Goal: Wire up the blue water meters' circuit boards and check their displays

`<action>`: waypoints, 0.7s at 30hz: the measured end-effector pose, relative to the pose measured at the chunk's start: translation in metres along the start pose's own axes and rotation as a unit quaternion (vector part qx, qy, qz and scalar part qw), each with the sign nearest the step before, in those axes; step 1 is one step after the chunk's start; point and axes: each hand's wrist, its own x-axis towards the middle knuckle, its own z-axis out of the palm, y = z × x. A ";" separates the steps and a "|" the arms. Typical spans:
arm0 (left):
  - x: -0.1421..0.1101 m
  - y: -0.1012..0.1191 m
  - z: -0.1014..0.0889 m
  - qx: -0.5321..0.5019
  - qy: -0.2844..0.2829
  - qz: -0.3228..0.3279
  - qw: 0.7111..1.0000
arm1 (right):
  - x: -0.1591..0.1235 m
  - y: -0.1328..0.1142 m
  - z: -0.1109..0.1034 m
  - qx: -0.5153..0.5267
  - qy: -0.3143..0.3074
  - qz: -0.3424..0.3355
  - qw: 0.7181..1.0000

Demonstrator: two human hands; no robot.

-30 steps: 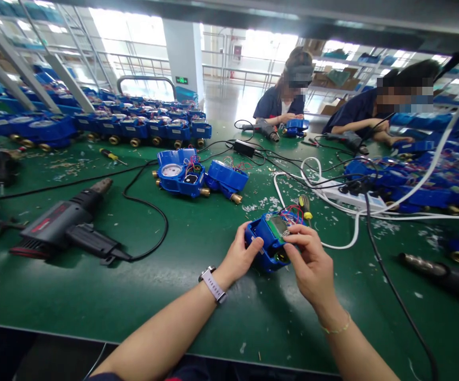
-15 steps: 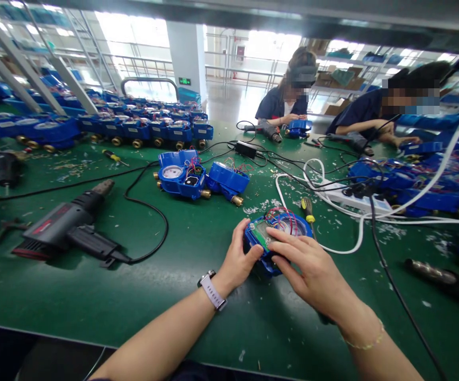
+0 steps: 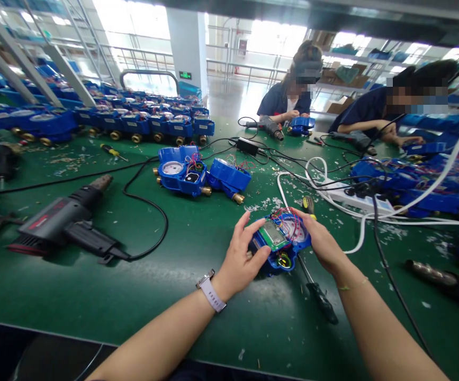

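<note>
On the green tabletop [image 3: 134,286], left hand [image 3: 239,259] and right hand [image 3: 322,241] grip a blue plastic meter [image 3: 282,242], fingers [image 3: 253,232] opposed, likely for steadiness; right-side contact is partly hidden.

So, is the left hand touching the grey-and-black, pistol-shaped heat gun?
Apart. The head view shows green tabletop between the left hand and the heat gun.

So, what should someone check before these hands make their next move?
1. Fingers of the left hand on the blue plastic meter housing: ok.
2. Right hand at the side with the round white dial: ok.
3. Green circuit board with grey screen facing up: ok.
4. Thin red wires tucked away: not ok, looped loosely over the dial.
5. Dark-handled metal screwdriver well clear: not ok, its shaft reaches close to the housing.
6. Grey-and-black heat gun switched off: cannot tell.
</note>
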 end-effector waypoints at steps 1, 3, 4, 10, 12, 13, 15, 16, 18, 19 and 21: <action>0.001 0.001 -0.002 0.008 -0.008 0.006 1.000 | -0.001 0.001 0.000 0.011 -0.012 0.018 1.000; 0.003 0.001 -0.005 0.014 -0.009 0.008 1.000 | -0.009 -0.001 -0.003 0.024 -0.025 0.052 0.998; 0.005 0.000 -0.007 0.015 -0.004 0.007 1.000 | -0.014 -0.003 -0.005 0.027 -0.031 0.067 0.997; 0.016 -0.007 -0.016 -0.020 0.011 -0.032 0.999 | -0.054 -0.003 -0.016 0.061 -0.095 0.127 0.985; 0.018 -0.009 -0.017 -0.053 0.005 -0.051 0.997 | -0.068 0.001 -0.012 0.108 -0.122 0.151 0.975; 0.019 -0.009 -0.017 -0.069 0.003 -0.061 0.996 | -0.074 0.003 -0.008 0.137 -0.132 0.162 0.968; 0.020 -0.010 -0.016 -0.102 0.005 -0.094 0.990 | -0.084 0.004 0.001 0.192 -0.139 0.180 0.955; 0.020 -0.010 -0.016 -0.119 0.005 -0.115 0.986 | -0.088 0.004 0.007 0.217 -0.135 0.184 0.949; 0.021 -0.009 -0.015 -0.157 0.006 -0.155 0.975 | -0.095 0.002 0.017 0.260 -0.124 0.195 0.938; 0.021 -0.009 -0.014 -0.176 0.005 -0.171 0.969 | -0.097 0.001 0.021 0.277 -0.115 0.201 0.933; 0.021 -0.008 -0.014 -0.208 0.005 -0.194 0.959 | -0.101 0.000 0.026 0.304 -0.091 0.215 0.923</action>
